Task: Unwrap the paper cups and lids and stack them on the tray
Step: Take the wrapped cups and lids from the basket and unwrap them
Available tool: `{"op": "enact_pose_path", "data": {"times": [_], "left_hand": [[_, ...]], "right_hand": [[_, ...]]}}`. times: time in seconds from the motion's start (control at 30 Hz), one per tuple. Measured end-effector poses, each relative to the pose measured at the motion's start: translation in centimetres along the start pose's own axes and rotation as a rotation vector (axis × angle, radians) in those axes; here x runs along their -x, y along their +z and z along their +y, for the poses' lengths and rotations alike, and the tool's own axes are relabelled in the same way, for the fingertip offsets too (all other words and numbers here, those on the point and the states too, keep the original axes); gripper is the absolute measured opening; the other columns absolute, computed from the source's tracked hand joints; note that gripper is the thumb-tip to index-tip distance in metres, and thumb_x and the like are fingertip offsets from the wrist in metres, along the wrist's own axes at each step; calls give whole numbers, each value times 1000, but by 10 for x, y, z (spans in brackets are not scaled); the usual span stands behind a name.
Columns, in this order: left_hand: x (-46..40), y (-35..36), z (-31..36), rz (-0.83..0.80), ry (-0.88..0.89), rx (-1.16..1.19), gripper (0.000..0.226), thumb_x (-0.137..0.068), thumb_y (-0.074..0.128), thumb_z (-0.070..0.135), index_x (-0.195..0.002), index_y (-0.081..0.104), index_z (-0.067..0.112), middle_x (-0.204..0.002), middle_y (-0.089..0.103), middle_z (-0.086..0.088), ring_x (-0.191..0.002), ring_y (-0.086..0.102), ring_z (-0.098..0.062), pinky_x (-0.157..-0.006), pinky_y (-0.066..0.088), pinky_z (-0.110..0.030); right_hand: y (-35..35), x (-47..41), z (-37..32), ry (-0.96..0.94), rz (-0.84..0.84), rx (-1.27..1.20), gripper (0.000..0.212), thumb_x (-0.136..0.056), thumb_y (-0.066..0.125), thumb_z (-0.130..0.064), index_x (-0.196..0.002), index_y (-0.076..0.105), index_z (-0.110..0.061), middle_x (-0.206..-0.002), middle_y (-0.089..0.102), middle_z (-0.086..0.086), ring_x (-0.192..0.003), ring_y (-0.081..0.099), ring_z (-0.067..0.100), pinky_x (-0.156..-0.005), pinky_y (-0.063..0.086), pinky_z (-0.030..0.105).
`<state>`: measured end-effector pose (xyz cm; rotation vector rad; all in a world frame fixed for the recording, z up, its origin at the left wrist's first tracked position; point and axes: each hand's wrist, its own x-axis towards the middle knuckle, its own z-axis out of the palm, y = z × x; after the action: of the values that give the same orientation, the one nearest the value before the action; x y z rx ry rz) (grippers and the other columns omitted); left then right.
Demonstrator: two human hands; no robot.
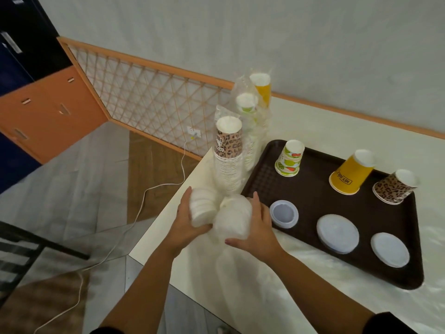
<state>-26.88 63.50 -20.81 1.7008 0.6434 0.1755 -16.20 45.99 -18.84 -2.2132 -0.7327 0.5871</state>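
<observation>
Lids in hand: two white stacks of lids sit at the near left corner of the table, just left of the tray; one stack (203, 206) is bare white, the other stack (232, 219) looks to be inside clear wrap, though blur makes that uncertain.
Left hand: the left hand (186, 220) curls round the bare stack from the outer side and grips it.
Right hand: the right hand (255, 225) cups the wrapped stack, fingers curved over its far side and thumb at the near edge.
Doing it well: probably the wrap is coming off the lids; hold the stack firm at the sides, peel the film away from the open end, and keep the lids nested so none fans out.
Tray: the brown tray (313, 196) already carries three lid piles in its near row, a small one (284, 214), a middle one (337, 233) and a right one (390, 249).
Cups on tray: a fruit-print cup (289, 158), a yellow cup (351, 172) and a leopard-print cup (395, 186) stand upside down in the far row.
Wrapped cups: three tall sleeves of cups, leopard (228, 153), fruit-print (248, 126) and yellow (261, 89), stand just behind the hands.
In the way: the leopard sleeve is near the left hand's knuckles, so a wide pull may topple it; the table edge is close too.
Around: a white cable (142, 201) trails over the floor.
</observation>
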Motion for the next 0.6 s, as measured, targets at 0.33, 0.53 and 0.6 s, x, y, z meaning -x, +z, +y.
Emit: {"op": "enact_pose_path", "data": {"times": [0.33,0.53,0.6], "left_hand": [[20,13,19,353,5,-63,85,-76,61,56,-147,23,28,-153,18,1,-137,29,-20,-107,34,-40],[27,29,45,616,156,-280,83,-79,49,68,-143,31,18,-147,28,-7,-130,38,-30,-101,41,-49],[29,45,63,651,257,-316,77,-80,45,64,-139,38,15,-139,39,-10,-124,41,-27,-97,42,-47]], "right_hand": [[-8,17,0,-59,-46,51,134,-58,81,-57,-146,-16,-34,-156,-15,-5,-146,-9,20,-117,12,42],[-29,35,4,-56,81,-50,104,-72,66,-62,-149,1,-35,-158,-3,-4,-146,4,20,-118,20,43],[-44,40,8,-76,199,-126,84,-79,63,-54,-147,18,-32,-155,15,-3,-140,22,16,-113,32,38]]}}
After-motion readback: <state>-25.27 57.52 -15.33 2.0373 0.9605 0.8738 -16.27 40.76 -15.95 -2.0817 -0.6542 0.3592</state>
